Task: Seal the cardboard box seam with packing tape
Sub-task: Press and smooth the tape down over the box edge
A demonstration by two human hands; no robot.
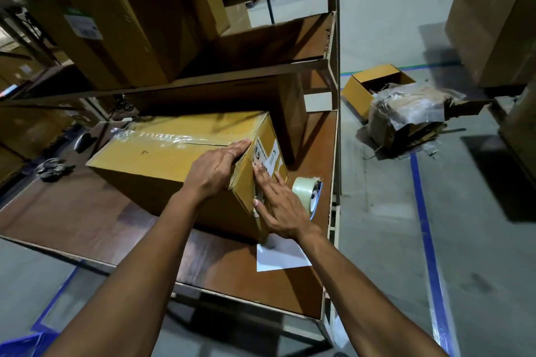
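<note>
**Pressing both palms on the box end**

Looking down from the head camera, I have the cardboard box [162, 165] lying on the brown counter [87, 220], clear tape [150, 138] running along its top seam. My left hand [216, 171] lies flat over the top right corner, fingers [239, 146] pressed together and holding nothing. My right hand [280, 206] is flat against the labelled end face, fingers [262, 178] slightly spread, also holding nothing. The packing tape roll [306, 193] stands on edge just beside my right hand. A white sheet [280, 258] lies near the box's closest corner.
</note>
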